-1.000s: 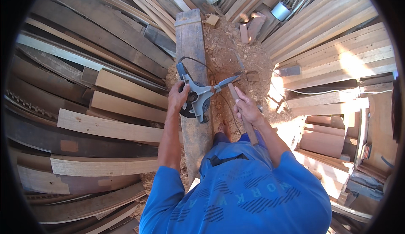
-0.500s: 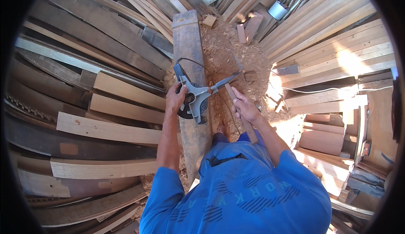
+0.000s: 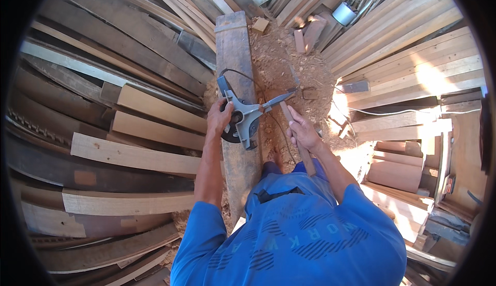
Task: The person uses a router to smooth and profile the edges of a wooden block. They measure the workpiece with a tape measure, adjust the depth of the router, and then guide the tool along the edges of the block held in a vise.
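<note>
A corded power tool (image 3: 249,116) with a grey cast body, a blue-grey upper part and a dark round part rests on a long thick wooden beam (image 3: 235,51). My left hand (image 3: 219,114) is closed round its left side. A narrow pointed grey piece (image 3: 279,99) sticks out from the tool to the right. My right hand (image 3: 305,131) grips a slim brown wooden stick (image 3: 307,161) slanting down toward my lap. The stick's upper end is close by the pointed piece; whether they touch I cannot tell.
Stacked boards (image 3: 134,149) fill the left side, and more planks (image 3: 398,33) lie at the right. Wood shavings (image 3: 274,53) cover the ground beyond the beam. A silver can (image 3: 343,14) stands at the far right. A black cord (image 3: 242,73) loops over the beam.
The whole view has shifted slightly, with things lying a little farther right. Both hands keep their holds on the power tool and the wooden stick.
</note>
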A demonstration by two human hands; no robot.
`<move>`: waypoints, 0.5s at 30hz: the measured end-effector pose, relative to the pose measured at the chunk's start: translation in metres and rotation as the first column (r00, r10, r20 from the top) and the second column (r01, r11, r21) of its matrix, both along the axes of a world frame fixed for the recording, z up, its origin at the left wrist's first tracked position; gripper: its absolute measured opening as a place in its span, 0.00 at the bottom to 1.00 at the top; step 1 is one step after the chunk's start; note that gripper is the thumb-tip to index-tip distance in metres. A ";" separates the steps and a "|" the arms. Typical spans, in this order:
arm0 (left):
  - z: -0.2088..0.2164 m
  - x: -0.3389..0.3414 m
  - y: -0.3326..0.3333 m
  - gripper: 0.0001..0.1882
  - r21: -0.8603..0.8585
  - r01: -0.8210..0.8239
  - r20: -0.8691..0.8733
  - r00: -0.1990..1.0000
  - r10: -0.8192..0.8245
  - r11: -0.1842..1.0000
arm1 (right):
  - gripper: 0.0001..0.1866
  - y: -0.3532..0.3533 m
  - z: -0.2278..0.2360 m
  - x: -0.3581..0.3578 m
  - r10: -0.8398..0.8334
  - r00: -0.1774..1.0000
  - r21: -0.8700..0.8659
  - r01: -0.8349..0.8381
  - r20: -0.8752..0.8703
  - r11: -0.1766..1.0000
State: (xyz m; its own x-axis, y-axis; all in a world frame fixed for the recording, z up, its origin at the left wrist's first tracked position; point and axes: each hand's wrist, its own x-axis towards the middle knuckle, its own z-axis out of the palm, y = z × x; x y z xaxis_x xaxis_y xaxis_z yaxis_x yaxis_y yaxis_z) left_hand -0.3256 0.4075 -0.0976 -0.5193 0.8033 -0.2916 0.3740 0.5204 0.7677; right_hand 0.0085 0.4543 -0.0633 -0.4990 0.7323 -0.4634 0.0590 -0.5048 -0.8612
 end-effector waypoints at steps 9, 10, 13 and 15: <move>-0.020 -0.007 -0.021 0.28 0.226 0.069 0.007 0.997 -0.072 0.972 | 0.30 -0.006 0.018 0.021 -0.060 0.997 -0.009 0.060 -0.039 0.998; -0.025 -0.006 -0.030 0.28 0.404 0.108 -0.032 0.994 -0.104 0.908 | 0.28 -0.008 0.012 0.032 -0.015 0.995 0.065 0.008 0.094 0.998; 0.006 0.011 -0.046 0.30 0.315 0.421 -0.363 0.882 -0.302 0.851 | 0.25 -0.017 0.000 0.076 0.047 0.939 0.167 -0.110 0.342 0.980; 0.011 0.013 -0.051 0.28 0.314 0.418 -0.404 0.871 -0.279 0.852 | 0.25 -0.029 -0.007 0.092 0.090 0.893 0.201 -0.196 0.441 0.960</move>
